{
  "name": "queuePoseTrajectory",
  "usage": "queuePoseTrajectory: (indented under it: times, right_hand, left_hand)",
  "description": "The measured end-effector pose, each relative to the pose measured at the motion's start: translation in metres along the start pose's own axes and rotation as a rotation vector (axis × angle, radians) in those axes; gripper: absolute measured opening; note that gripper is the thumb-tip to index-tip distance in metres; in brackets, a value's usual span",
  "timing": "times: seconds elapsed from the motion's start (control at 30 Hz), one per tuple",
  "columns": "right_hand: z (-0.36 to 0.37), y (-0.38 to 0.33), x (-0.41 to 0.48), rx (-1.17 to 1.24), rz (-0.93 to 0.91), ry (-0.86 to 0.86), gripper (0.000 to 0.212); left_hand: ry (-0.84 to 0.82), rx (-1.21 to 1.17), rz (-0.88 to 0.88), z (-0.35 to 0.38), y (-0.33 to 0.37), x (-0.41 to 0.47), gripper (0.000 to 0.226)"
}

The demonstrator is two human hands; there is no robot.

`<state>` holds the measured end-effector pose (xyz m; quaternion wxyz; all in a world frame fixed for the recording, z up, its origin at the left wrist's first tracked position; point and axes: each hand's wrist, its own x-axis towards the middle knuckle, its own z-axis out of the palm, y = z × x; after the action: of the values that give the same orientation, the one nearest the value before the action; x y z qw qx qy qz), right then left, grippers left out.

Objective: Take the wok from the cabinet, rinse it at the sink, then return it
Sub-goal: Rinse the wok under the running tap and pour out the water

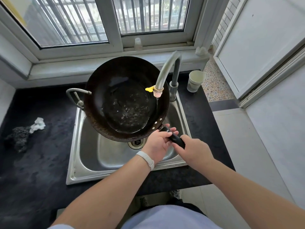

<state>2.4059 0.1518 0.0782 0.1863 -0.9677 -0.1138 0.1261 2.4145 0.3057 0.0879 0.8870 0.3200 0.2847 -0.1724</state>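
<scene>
Bright daylight comes through the barred window (74, 22) at the far side, glinting off the steel sink (92, 146) and the wet bottom of the wok (125, 96). The dark counter (41, 154) on the left looks dim. Wide-angle distortion bends the edges; focus is sharp

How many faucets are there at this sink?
2. A tall gooseneck faucet stands at the sink's back right corner, its spout over the wok. A smaller tap sits at the back left corner, partly hidden behind the wok.
</scene>
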Motion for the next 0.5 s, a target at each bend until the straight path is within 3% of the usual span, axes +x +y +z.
queuePoseTrajectory:
  times: [0.5]
  right_hand:
    - [-0.013, 0.002, -0.008, -0.258, -0.094, 0.053, 0.036]
  left_hand:
    - [-0.023, -0.079, -0.053, 0.001, -0.011, 0.008, 0.025]
